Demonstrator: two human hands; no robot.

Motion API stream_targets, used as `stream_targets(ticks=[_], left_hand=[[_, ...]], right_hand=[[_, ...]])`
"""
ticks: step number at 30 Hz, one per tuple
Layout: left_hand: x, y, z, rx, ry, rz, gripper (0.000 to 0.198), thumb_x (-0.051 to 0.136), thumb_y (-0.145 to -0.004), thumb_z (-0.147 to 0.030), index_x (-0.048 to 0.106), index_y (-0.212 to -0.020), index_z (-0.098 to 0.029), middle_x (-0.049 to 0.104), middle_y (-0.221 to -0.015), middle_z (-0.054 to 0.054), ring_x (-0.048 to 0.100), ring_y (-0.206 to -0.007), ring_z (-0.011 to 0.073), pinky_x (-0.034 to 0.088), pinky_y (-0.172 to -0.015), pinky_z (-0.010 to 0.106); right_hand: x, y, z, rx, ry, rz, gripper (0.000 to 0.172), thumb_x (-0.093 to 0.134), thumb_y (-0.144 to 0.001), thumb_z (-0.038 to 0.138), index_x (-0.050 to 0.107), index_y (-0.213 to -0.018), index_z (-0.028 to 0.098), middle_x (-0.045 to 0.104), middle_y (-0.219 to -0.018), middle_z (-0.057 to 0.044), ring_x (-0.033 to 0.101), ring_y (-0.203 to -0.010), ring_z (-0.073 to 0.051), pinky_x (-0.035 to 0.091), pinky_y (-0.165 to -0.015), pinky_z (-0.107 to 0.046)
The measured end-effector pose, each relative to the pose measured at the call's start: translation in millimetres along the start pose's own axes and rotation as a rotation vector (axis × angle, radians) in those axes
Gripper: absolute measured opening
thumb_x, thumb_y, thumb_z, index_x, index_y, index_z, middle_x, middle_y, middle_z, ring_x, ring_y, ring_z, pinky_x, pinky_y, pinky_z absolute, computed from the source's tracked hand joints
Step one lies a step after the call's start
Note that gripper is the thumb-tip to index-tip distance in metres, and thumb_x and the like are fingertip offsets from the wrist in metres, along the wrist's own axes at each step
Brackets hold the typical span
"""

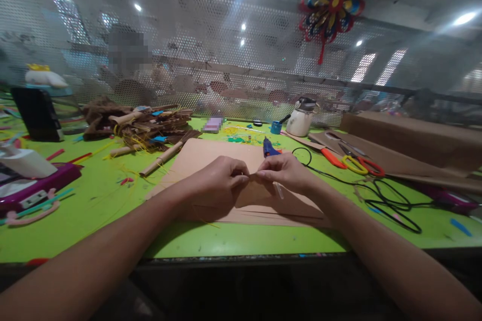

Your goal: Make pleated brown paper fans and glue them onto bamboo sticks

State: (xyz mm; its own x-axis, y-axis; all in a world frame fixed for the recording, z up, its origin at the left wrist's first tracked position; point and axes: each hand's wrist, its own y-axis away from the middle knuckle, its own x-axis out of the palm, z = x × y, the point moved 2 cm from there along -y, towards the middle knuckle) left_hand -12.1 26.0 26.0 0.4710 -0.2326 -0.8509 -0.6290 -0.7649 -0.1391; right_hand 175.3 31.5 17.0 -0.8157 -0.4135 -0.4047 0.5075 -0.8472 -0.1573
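Note:
My left hand (pixel 220 178) and my right hand (pixel 284 170) meet over a brown cardboard sheet (pixel 211 153) on the green table (pixel 94 195). Both are closed in a pinch, fingertips touching, on something small and thin between them that I cannot make out. A pale stick (pixel 279 190) pokes down below my right hand. A blue glue gun (pixel 268 147) lies just behind my right hand, with its black cord (pixel 380 195) running off to the right.
Scissors with orange and yellow handles (pixel 352 160) lie on cardboard at right. A heap of brown sticks and fibres (pixel 139 125) sits at back left, a white jar (pixel 300 118) at back centre. A perforated screen (pixel 226 50) stands behind the table; another person sits beyond it.

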Motion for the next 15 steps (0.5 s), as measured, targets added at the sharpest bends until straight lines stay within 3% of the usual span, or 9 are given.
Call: stream_targets(ticks=[5, 9, 12, 15], left_hand=[[6.9, 7.7, -2.4, -0.065, 0.109, -0.007, 0.027, 0.038, -0.082, -0.035, 0.054, -0.071, -0.016, 0.05, -0.061, 0.0, 0.039, -0.054, 0.0105, 0.026, -0.047, 0.023], [7.7, 2.7, -9.2, 0.043, 0.185, -0.01, 0.025, 0.04, -0.082, -0.034, 0.055, -0.076, -0.015, 0.055, -0.072, 0.001, 0.042, -0.06, 0.0103, 0.03, -0.052, 0.022], [2.7, -5.7, -8.8, 0.052, 0.169, 0.018, 0.03, 0.038, -0.083, -0.034, 0.055, -0.069, -0.014, 0.052, -0.062, 0.0, 0.041, -0.057, 0.0095, 0.031, -0.053, 0.021], [-1.4, -8.0, -7.6, 0.064, 0.074, -0.047, 0.032, 0.039, -0.083, -0.035, 0.056, -0.067, -0.013, 0.05, -0.058, -0.001, 0.039, -0.055, 0.0091, 0.028, -0.051, 0.021]], right_hand=[[-3.2, -1.1, 1.3, -0.082, 0.087, -0.049, 0.027, 0.061, -0.074, 0.038, 0.061, -0.07, 0.011, 0.058, -0.049, 0.0, 0.054, -0.043, -0.011, 0.041, -0.045, -0.022], [-4.1, -1.0, 5.3, -0.17, 0.265, -0.114, 0.024, 0.06, -0.074, 0.036, 0.064, -0.071, 0.012, 0.062, -0.062, -0.004, 0.057, -0.055, -0.012, 0.043, -0.053, -0.023], [-2.1, 0.0, 8.8, -0.194, 0.303, -0.095, 0.024, 0.058, -0.076, 0.035, 0.064, -0.072, 0.012, 0.062, -0.061, -0.004, 0.056, -0.054, -0.011, 0.044, -0.053, -0.022], [-0.6, 0.6, 10.7, -0.206, 0.236, -0.069, 0.025, 0.057, -0.077, 0.036, 0.063, -0.072, 0.012, 0.061, -0.057, -0.003, 0.055, -0.051, -0.011, 0.044, -0.051, -0.023]])
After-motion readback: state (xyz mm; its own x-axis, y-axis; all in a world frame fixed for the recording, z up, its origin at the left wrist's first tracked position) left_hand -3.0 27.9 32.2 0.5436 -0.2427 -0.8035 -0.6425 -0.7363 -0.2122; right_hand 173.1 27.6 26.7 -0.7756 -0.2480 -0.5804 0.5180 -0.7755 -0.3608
